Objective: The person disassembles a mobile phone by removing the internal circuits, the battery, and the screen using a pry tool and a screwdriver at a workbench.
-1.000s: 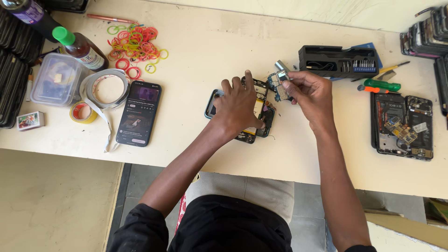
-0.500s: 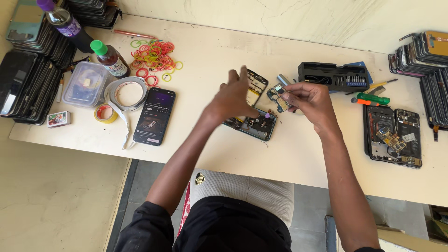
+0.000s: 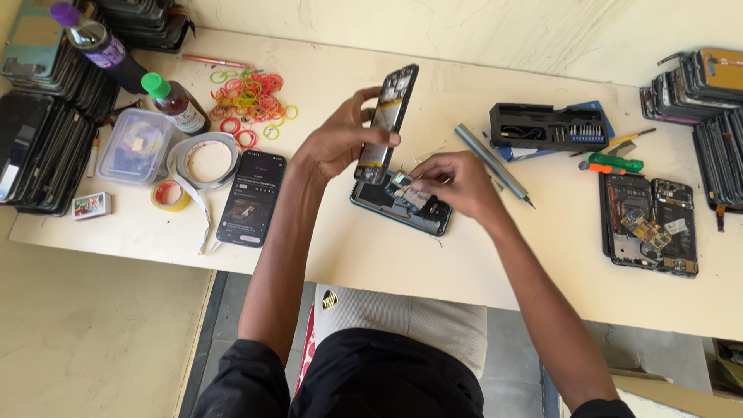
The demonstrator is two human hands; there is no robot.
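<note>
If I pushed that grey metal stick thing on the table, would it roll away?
Probably: the grey screwdriver looks round and smooth, so it would likely roll. It seems stiff, not bendy, and its pointed tip might scratch.

Lighting: bright, even daylight across the pale bench [image 3: 371, 255]; shadows soft and short beneath the objects. Image quality: sharp at centre, slight motion blur on the right hand [image 3: 453, 184], mild wide-angle bending towards the bench's far corners.

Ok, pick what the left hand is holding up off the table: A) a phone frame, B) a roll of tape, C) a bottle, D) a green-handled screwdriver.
A: the left hand grips a phone frame raised on edge above the opened phone, where the right hand works.
</note>
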